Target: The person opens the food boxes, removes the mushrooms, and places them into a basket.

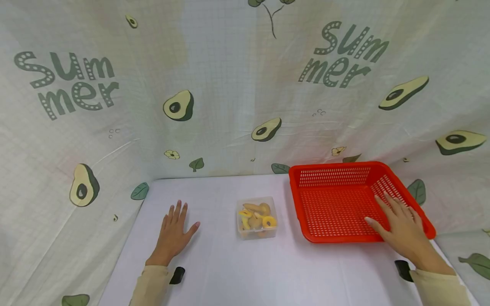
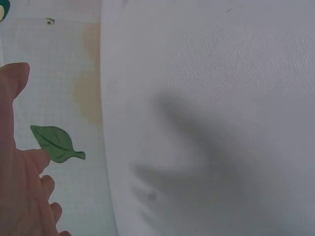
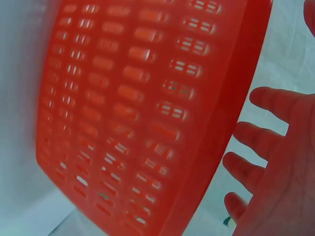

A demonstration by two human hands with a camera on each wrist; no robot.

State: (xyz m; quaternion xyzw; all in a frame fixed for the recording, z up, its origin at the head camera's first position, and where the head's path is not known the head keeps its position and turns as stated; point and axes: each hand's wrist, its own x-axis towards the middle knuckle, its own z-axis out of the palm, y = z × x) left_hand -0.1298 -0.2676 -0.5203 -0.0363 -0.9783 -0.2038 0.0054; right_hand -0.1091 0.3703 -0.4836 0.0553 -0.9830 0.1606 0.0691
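Note:
My left hand [image 1: 173, 233] is held over the left part of the white table, fingers straight and thumb spread, with nothing in it. Its shadow falls on the tabletop in the left wrist view. Over the front right part of a red plastic basket [image 1: 333, 212] is my right hand [image 1: 405, 227], fingers extended and apart, holding nothing. In the right wrist view its fingers [image 3: 256, 140] show beyond the basket's rim. Between the hands stands a small clear plastic box [image 1: 256, 236] holding several yellow and tan pieces [image 1: 255, 219], some ring-shaped, some elongated.
The white table [image 1: 214, 272] ends at the back against a hanging cloth [image 1: 222, 85] printed with avocados, leaves and lettering. The same cloth drops along both sides. The basket takes up the table's right side, near its back edge.

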